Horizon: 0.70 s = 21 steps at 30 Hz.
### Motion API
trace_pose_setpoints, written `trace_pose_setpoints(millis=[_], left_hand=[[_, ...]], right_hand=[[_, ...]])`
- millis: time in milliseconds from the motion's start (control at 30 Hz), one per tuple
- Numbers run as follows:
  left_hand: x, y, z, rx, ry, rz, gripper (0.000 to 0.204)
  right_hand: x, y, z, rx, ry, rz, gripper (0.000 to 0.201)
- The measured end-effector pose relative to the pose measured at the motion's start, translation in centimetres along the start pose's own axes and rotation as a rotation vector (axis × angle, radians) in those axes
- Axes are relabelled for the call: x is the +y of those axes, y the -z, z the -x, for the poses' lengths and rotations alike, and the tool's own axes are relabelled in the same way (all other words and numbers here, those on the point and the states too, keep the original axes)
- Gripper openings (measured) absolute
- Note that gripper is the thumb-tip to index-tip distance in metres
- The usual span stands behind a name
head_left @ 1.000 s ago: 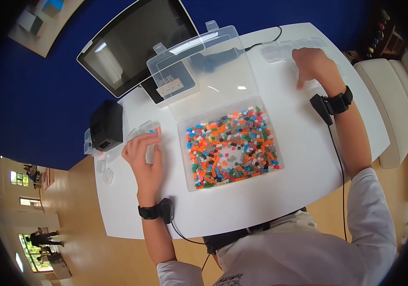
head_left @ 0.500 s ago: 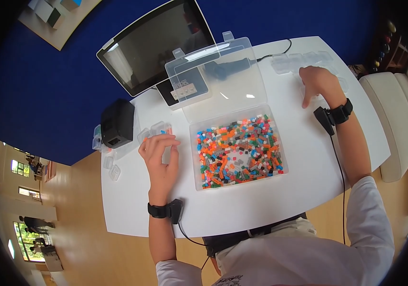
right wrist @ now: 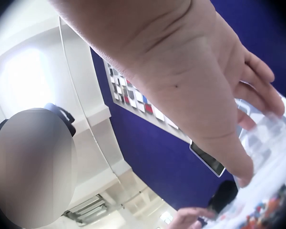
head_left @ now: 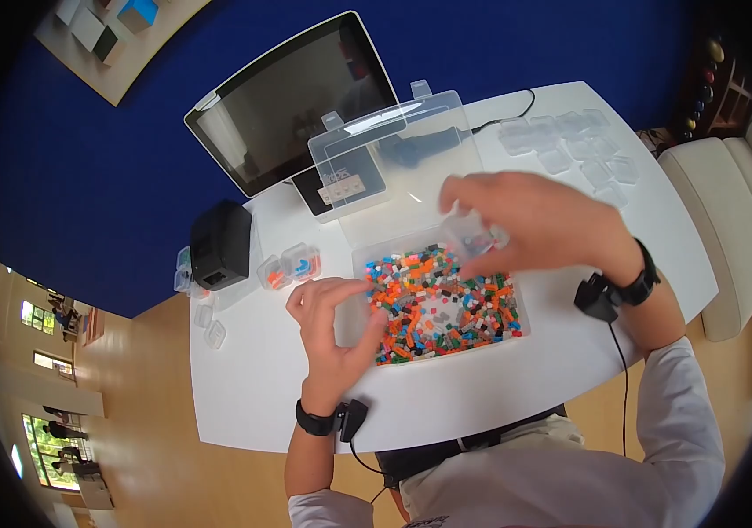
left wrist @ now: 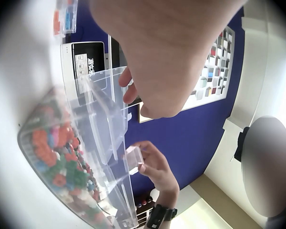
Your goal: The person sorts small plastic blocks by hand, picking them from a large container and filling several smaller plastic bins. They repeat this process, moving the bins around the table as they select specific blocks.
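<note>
My right hand (head_left: pixel 534 224) grips a small clear plastic box (head_left: pixel 467 236) between thumb and fingers, above the far right part of a large clear case (head_left: pixel 524 324). In the left wrist view the small box (left wrist: pixel 134 160) shows see-through walls. Small colourful building bricks (head_left: pixel 420 299) fill the case, thinning out to a pale patch near its middle. Its clear lid (head_left: pixel 433 180) stands raised at the back. My left hand (head_left: pixel 332 334) is at the case's left side, fingers loosely bent and thumb apart, nothing held; it covers part of that wall.
Small clear boxes with bricks (head_left: pixel 302 261) stand left of the case, near a black device (head_left: pixel 220 245). Several more clear boxes (head_left: pixel 556 141) lie at the back right. A monitor (head_left: pixel 297 106) stands behind the lid. Cables run from both wrist cameras.
My right hand has come from the boxes at the back right to above the case, bringing a small clear box. My left hand has shifted right, to the case's left side.
</note>
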State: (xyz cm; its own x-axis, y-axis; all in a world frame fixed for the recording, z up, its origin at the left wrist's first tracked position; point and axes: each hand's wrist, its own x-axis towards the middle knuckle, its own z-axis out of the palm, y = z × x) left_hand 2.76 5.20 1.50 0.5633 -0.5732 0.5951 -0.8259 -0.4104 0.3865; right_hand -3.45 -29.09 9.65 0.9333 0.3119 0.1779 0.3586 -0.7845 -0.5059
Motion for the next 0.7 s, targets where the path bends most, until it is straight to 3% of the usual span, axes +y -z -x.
trace_pose_setpoints(millis=[33, 100, 200, 333, 433, 600, 700], left_hand=[[0.6, -0.1, -0.2, 0.004, 0.004, -0.002, 0.043], [2.0, -0.7, -0.2, 0.040, -0.058, 0.097, 0.069], [1.3, -2.3, 1.0, 0.062, 0.003, 0.163, 0.087], [-0.1, -1.6, 1.0, 0.019, 0.023, 0.123, 0.085], [0.0, -1.0, 0.6, 0.031, -0.079, -0.005, 0.080], [-0.9, -1.9, 1.3, 0.052, -0.073, 0.206, 0.071], [-0.5, -1.5, 1.1, 0.048, -0.113, 0.251, 0.069]], right_hand=[[-1.1, -0.7, -0.4, -0.004, 0.005, 0.001, 0.062], [-2.9, -2.4, -1.0, -0.047, 0.109, -0.259, 0.061], [-3.9, -5.5, -1.5, -0.016, 0.111, -0.400, 0.062], [-4.3, -8.1, -1.4, 0.046, 0.178, -0.493, 0.055], [-4.3, -8.2, -1.3, -0.009, 0.122, -0.469, 0.055], [-4.4, -7.7, -1.1, 0.006, 0.238, -0.332, 0.062], [-4.0, -7.7, -1.0, -0.079, 0.235, -0.333, 0.067]])
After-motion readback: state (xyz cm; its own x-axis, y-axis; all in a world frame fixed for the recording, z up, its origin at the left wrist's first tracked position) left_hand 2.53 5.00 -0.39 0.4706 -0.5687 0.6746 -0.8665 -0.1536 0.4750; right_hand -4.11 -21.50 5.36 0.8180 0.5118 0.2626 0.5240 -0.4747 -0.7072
